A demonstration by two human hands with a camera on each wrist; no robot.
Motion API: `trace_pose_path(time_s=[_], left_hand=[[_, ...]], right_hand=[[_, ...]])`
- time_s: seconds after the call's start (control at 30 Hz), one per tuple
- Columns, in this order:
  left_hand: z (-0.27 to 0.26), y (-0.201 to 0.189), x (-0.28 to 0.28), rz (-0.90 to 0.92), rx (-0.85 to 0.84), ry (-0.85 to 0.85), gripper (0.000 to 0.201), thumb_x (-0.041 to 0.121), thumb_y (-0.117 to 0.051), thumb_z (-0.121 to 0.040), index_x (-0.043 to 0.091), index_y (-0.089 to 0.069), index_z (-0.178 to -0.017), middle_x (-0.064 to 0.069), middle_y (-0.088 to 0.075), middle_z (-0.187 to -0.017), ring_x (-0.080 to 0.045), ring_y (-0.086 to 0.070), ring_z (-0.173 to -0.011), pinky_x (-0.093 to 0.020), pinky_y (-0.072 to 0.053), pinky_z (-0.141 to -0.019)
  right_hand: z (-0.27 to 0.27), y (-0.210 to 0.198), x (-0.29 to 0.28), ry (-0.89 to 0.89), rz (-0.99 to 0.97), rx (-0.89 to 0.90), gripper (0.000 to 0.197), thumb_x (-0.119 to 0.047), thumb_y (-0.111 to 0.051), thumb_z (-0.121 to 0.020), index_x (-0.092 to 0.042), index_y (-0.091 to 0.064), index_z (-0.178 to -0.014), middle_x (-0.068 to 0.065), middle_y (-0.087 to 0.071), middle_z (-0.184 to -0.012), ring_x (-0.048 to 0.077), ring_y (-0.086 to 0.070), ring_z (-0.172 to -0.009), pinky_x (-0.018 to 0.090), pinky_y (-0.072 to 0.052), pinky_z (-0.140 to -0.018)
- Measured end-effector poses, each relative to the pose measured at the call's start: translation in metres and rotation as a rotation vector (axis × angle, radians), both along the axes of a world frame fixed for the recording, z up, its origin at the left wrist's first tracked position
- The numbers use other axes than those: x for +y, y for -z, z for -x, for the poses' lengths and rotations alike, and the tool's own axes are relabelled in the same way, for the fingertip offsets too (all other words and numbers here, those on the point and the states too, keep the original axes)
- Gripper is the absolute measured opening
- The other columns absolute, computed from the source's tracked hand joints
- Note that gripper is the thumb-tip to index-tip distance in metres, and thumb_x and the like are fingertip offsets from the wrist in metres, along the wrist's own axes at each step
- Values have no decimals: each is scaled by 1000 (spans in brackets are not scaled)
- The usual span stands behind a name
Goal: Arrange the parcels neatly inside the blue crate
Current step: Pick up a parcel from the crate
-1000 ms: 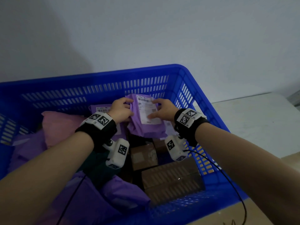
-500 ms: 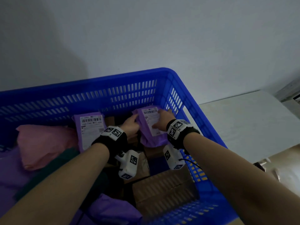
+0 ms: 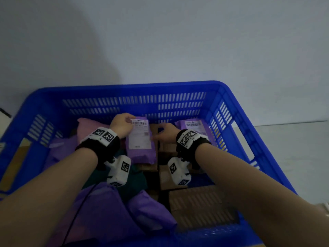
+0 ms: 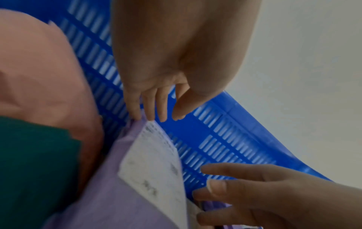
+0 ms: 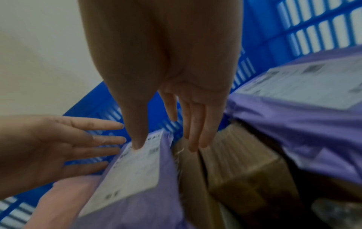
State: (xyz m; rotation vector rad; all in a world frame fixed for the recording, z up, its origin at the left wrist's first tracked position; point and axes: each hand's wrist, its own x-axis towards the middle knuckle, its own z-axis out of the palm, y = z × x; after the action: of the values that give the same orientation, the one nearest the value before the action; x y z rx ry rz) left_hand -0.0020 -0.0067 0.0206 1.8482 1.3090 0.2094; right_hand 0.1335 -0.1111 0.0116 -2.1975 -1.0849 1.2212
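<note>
Head view shows my left hand [image 3: 122, 126] at the far left corner of the purple parcel [image 3: 140, 141], which lies label up in the middle of the blue crate [image 3: 135, 88], close to its far wall. My right hand [image 3: 166, 133] is at that parcel's right edge. A second purple parcel [image 3: 193, 124] sits in the far right corner, a pink parcel [image 3: 89, 127] at the far left, brown boxes [image 3: 201, 207] on the near right.

To do this step well, I judge I should slide the parcel square to the far wall and press it flat, keeping the label upward and its right edge parallel to the neighbouring box, without shoving the pink one aside.

Left wrist view shows what the head view hides: my left fingers [image 4: 150, 106] are straight, their tips just touching the parcel's far corner, thumb apart, grasping nothing. It also shows a dark green parcel [image 4: 37, 162] below the pink one.

Right wrist view shows my right thumb pressing on the white label [image 5: 137, 164] while the straight fingers [image 5: 194, 131] reach down into the gap beside a brown box [image 5: 239, 162]; nothing is clenched. Both wrist views are blurred
</note>
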Motion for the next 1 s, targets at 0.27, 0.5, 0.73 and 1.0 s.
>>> trace_pose_path(time_s=[0.27,0.5,0.73,1.0], left_hand=[[28,19,-7,304,11,-119,30,1,-60,-86,-2,-55,-115,-18,-63,-116,-36,-62,-107,-42,-53,-89],[20,10,-11,472,-117,-19,39,-8,-56,-86,5,-54,-123,-12,-65,-103,-25,-64,-86,-33,-53,-68],[-44,8,-46,529,-247,114,42,-2,-59,-86,3,-52,-128,-13,-68,-96,-21,-66,-76,-32,-55,-70],[-114,17,-85,690,-310,269,51,-15,-45,-87,1,-44,-135,-9,-60,-96,-17,-58,-77,-29,-52,-63]], right_hand=[[36,15,12,54,2,77,69,-13,-79,-72,-9,-45,-133,8,-55,-132,25,-52,-123,38,-44,-104],[15,2,-4,101,-47,-47,81,-14,-81,-70,-9,-37,-138,7,-50,-136,25,-48,-126,34,-42,-102],[-48,-18,-52,195,-9,-177,87,-18,-82,-70,-13,-33,-142,8,-49,-137,26,-50,-124,32,-43,-98],[-87,-6,-79,266,136,-304,118,-45,-78,-69,-20,3,-151,19,-23,-151,38,-28,-139,46,-30,-113]])
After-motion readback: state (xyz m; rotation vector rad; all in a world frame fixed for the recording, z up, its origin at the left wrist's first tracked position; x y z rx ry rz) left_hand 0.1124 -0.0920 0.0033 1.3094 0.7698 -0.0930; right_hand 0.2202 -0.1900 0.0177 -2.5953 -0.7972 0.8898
